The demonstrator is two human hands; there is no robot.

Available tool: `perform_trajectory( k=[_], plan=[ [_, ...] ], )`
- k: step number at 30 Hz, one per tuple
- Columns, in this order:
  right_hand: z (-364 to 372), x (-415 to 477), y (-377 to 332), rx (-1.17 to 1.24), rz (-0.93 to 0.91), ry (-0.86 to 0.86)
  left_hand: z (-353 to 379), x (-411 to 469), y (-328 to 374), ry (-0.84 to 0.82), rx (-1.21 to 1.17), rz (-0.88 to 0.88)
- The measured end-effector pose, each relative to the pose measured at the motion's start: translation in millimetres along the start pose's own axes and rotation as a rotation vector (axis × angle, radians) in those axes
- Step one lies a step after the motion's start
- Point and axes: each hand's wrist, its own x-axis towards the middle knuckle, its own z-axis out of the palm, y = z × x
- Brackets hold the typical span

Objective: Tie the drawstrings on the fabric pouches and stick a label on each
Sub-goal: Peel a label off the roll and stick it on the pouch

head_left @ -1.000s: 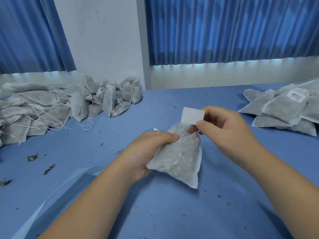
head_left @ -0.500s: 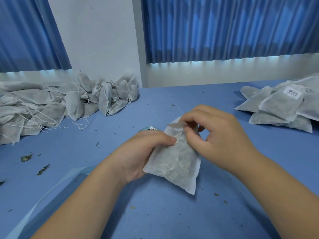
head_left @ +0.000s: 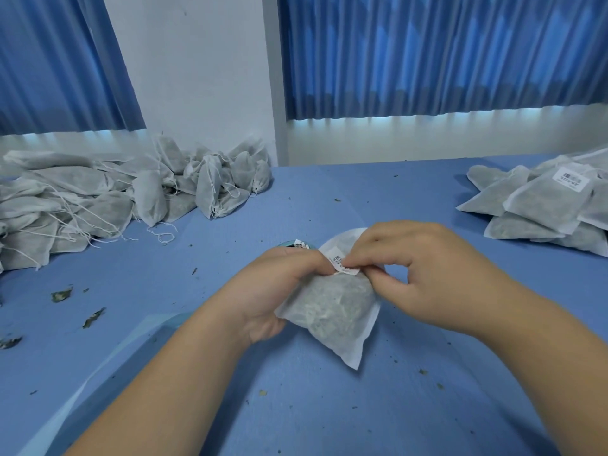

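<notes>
Far left: pile of pouches (head_left: pixel 98 199) heaped on the blue table (head_left: pixel 329 406) against the wall, strings loose. A few leaf bits (head_left: pixel 61 295) lie in front of it. A translucent strip (head_left: pixel 98 373) runs off the lower-left edge.

Centre: left hand (head_left: pixel 279 291) grips the pouch (head_left: pixel 335 311) by its upper left edge, fingers curled round it. The pouch is filled, tilted and just over mid-table. Its bottom corner points down-right; can't tell if it touches. The label (head_left: pixel 342 266) lies barcode side up across the pouch top, left thumb at its left end. A small roll (head_left: pixel 297 244) sits behind the left hand, mostly hidden.

Right hand (head_left: pixel 427 278) pinches the label's right end between thumb and forefinger, other fingers loosely curled.

Far right: stack of labelled pouches (head_left: pixel 543 209) lying flat, the top one showing its sticker (head_left: pixel 571 180).
</notes>
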Motion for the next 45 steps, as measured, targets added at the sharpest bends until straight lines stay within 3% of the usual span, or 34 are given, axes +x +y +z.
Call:
perform_trajectory(
  k=[6,10,15,18,20,23,27,33,40,45],
  plan=[
    [2,-1,-6,-0.033,0.073,-0.125,-1,1,0,0.025,-0.141,0.02],
    [8,0,-7,-0.024,0.074,-0.012,2,3,-5,0.073,-0.045,0.116],
    [21,5,-9,0.192,0.378,0.227,10,3,-12,0.136,0.038,0.265],
    [22,8,-5,0.458,0.655,0.184,16,4,-14,0.191,0.053,0.348],
    [19,7,-2,0.752,0.737,0.091,18,5,-16,0.228,0.06,0.387],
    [17,4,-2,1.013,0.693,0.035,23,6,-18,0.296,0.059,0.41],
    [21,3,-3,1.12,0.683,0.077,25,7,-19,0.394,0.156,0.452],
    [23,3,-5,1.104,0.657,0.075,22,4,-17,0.385,0.224,0.505],
    [21,-1,-1,1.093,0.625,-0.144,25,6,-23,0.447,0.237,0.481],
    [11,-11,14,1.116,0.598,-0.191,39,12,-21,0.461,0.188,0.479]
  ],
)
